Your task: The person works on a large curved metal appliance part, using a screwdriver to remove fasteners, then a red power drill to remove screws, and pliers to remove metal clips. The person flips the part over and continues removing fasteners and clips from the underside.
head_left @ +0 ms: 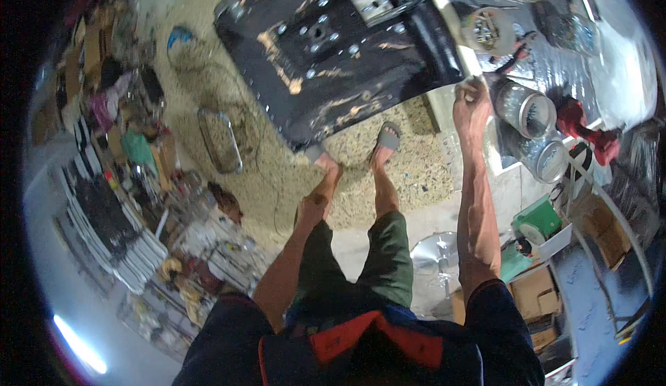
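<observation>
My right hand (473, 101) is at the near end of a pale edge strip (454, 25) along the workbench. Its fingers are curled in, and what they hold, if anything, is too small to make out. My left hand (312, 208) hangs by my left knee, its fingers hidden from view. In front of me lies a large black panel (277, 67), like an upturned chair seat, with torn covering and several bolt heads. A metal bracket (373, 4) is fixed on it. Right of my right hand are red-handled pliers (519, 54) and a jar of screws (531, 112).
Another clear jar (548, 158), a tub of hardware (488, 31) and a red power tool (590, 129) crowd the bench. A metal frame (220, 142) and a cable (260, 178) lie on the speckled floor. Clutter fills the left side; a green scale (538, 221) stands at right.
</observation>
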The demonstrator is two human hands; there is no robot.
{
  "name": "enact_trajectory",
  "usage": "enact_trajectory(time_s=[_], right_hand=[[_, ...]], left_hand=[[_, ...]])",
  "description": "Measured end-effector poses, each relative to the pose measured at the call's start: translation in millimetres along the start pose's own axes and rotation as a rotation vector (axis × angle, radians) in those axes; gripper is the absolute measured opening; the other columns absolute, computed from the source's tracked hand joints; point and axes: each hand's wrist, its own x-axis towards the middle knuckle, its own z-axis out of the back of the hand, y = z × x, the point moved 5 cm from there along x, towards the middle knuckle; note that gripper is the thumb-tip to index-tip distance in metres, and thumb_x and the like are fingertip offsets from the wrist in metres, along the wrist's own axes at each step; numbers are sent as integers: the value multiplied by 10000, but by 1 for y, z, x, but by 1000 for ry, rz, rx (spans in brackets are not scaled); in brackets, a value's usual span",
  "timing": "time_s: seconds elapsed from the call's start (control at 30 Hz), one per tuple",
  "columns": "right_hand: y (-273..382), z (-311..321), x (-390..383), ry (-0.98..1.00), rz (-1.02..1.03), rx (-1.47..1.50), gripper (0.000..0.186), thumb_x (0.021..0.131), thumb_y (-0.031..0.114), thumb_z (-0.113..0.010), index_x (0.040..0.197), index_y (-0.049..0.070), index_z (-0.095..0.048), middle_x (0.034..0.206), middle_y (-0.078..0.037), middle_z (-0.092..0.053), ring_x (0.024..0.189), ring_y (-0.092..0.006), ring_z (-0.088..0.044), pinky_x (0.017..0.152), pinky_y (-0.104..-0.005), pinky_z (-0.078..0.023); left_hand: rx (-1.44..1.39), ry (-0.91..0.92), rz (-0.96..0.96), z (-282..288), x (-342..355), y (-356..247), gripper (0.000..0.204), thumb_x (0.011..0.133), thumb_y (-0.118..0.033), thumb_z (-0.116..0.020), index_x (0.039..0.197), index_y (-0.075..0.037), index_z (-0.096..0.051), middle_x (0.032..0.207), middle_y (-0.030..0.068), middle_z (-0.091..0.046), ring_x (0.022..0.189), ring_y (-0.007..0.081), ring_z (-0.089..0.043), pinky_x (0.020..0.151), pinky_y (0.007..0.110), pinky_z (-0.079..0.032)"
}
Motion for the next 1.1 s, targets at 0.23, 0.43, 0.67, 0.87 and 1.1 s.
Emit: enact_trajectory(time_s=[0.23, 0.43, 0.67, 0.87, 1.1], right_hand=[[-76, -89, -185, 847, 22, -190, 311, 869, 44, -729, 1175, 27, -680, 833, -118, -750, 747, -214, -733, 662, -348, -579], [-37, -114, -247, 988, 163, -254, 270, 860, 121, -743, 1115, 62, -680, 915, -179, -747, 848, -356, -742, 725, -451, -582], [15, -142, -230, 784, 98, -84, 232, 944, 111, -691, 1146, 2, -656, 930, -150, -727, 845, -244, -717, 735, -366, -559], [-46, -133, -357, 983, -323, -96, 259, 1003, 116, -661, 1213, -36, -646, 971, -89, -727, 855, -157, -694, 741, -312, -558], [1, -151, -491, 709, -1017, 77, 335, 984, 191, -702, 1227, -28, -630, 991, -111, -731, 826, -197, -718, 743, -340, -597]], left_hand=[[-6, 45, 27, -38, -17, 78, 508, 877, -454, -735, 1127, -11, -740, 1143, 239, -737, 1089, 392, -711, 949, 497, -543], [205, 59, 0, -76, -36, 177, 557, 829, -424, -772, 1266, -85, -707, 1203, 229, -722, 1165, 387, -679, 1018, 492, -527], [-267, -187, 163, 59, -17, 183, 470, 883, -300, -743, 1272, -40, -703, 1244, 224, -714, 1201, 383, -664, 1005, 471, -524], [-349, -325, 233, 169, 104, 311, 528, 882, -328, -761, 1299, -17, -667, 1255, 199, -715, 1182, 367, -675, 992, 443, -532], [50, -180, 40, 225, 367, 454, 803, 830, -387, -807, 1470, -16, -494, 1390, 234, -617, 1258, 399, -618, 1014, 480, -523]])
